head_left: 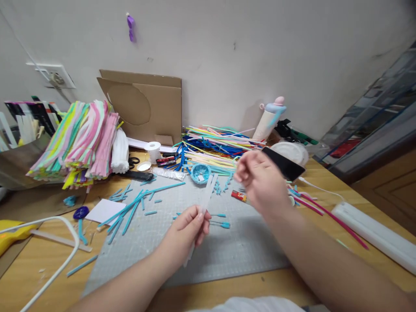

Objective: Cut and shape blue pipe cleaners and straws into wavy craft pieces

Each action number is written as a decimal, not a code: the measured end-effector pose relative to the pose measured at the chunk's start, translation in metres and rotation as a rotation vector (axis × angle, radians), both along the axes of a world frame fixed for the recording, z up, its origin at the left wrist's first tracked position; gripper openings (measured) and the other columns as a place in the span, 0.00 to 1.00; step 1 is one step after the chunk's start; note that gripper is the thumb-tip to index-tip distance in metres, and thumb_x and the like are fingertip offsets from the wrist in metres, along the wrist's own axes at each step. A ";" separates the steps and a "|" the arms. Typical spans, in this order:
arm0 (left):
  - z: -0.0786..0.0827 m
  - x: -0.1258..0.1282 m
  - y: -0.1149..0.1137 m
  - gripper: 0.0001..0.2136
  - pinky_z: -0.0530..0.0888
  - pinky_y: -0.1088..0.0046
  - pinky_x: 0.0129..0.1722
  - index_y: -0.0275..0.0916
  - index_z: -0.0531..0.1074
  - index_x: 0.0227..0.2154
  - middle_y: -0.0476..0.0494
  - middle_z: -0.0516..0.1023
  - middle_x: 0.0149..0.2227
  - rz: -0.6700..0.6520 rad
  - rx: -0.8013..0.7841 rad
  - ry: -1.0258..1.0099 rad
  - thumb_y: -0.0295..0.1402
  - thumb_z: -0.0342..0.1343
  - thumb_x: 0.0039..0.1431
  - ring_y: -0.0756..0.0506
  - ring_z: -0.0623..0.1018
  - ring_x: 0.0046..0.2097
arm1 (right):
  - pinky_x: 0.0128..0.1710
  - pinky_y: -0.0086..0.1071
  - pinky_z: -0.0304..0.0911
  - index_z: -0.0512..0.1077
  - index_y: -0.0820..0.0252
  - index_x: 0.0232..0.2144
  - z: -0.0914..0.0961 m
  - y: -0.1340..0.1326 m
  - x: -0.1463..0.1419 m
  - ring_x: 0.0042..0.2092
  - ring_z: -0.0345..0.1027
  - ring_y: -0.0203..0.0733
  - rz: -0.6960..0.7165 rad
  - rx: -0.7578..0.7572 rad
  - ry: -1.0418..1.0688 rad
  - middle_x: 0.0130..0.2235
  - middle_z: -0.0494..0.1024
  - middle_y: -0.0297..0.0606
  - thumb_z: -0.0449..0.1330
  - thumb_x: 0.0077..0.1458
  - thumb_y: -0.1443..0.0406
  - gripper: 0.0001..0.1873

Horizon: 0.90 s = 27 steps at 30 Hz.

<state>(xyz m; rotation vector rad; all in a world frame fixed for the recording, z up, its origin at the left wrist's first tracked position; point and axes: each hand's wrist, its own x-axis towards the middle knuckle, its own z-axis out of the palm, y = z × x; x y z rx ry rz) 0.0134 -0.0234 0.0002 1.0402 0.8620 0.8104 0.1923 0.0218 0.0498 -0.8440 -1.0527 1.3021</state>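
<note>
My left hand (192, 226) is closed around a few translucent white glue sticks (208, 193), which jut out above and below the fist over the grey cutting mat (247, 247). My right hand (260, 180) is raised to the right of them, fingers curled and smeared by motion; whether anything is in it I cannot make out. Behind the left hand lie blue-tipped pipe cleaner pieces (224, 225). A blue coiled bowl-shaped piece (200, 173) sits at the mat's back edge, and a lighter (239, 196) lies near the right hand.
Cut blue pipe cleaners (136, 203) are scattered at left beside a white card (105, 211). A yellow glue gun (14, 234) and its cord are at far left. Pipe cleaner bundles (84, 138), a cardboard box (156, 104), a bottle (268, 121), a phone (286, 164) and a power strip (373, 236) surround the mat.
</note>
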 end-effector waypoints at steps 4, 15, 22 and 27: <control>0.000 0.002 -0.002 0.10 0.59 0.75 0.25 0.36 0.65 0.30 0.51 0.65 0.24 0.015 0.191 0.024 0.37 0.47 0.60 0.53 0.63 0.24 | 0.21 0.23 0.51 0.69 0.61 0.34 0.000 -0.005 -0.017 0.23 0.49 0.28 0.230 -0.081 0.157 0.23 0.58 0.28 0.52 0.58 0.56 0.15; -0.019 0.005 -0.011 0.08 0.61 0.72 0.35 0.40 0.64 0.37 0.51 0.64 0.28 0.047 0.497 0.114 0.34 0.41 0.64 0.50 0.64 0.32 | 0.14 0.27 0.57 0.69 0.59 0.33 0.006 -0.023 -0.038 0.19 0.55 0.31 0.513 -0.084 0.054 0.21 0.51 0.27 0.49 0.58 0.54 0.17; -0.017 0.006 -0.014 0.08 0.62 0.71 0.35 0.40 0.64 0.37 0.50 0.66 0.30 0.035 0.510 0.162 0.34 0.40 0.64 0.49 0.65 0.33 | 0.15 0.22 0.56 0.69 0.62 0.26 0.010 -0.025 -0.038 0.23 0.55 0.30 0.389 -0.006 -0.032 0.25 0.57 0.31 0.50 0.57 0.59 0.15; -0.015 0.006 -0.016 0.09 0.62 0.70 0.34 0.40 0.64 0.36 0.49 0.65 0.29 0.071 0.522 0.215 0.34 0.40 0.64 0.49 0.65 0.32 | 0.14 0.27 0.59 0.70 0.62 0.28 0.011 -0.028 -0.039 0.22 0.58 0.32 0.446 0.015 0.016 0.29 0.60 0.34 0.49 0.56 0.56 0.17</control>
